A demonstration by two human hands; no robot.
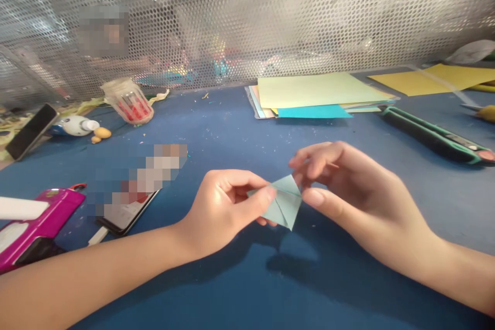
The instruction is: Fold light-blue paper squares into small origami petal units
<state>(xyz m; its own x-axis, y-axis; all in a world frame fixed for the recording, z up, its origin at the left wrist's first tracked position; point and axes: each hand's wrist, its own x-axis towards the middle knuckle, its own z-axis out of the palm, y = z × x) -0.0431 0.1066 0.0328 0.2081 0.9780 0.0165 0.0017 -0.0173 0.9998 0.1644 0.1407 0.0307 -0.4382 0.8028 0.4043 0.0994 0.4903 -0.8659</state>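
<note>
A small folded piece of pale blue-green paper (288, 203) is held just above the blue table, its creases and pointed corners showing. My left hand (232, 203) pinches its left side between thumb and fingers, covering that part. Close to the paper's right corner is my right hand (348, 196), thumb and fingers apart and curved. Its thumb tip lies right by the corner; whether it touches I cannot tell. Shadows of both hands fall on the table below.
Coloured paper sheets (309, 92) are stacked at the back, with yellow sheets (433, 78) to their right. A green-black utility knife (429, 134) lies at right. Leftward are a phone (129, 214), a magenta tool (58, 216) and a jar (131, 105). A perforated metal panel (232, 15) stands behind.
</note>
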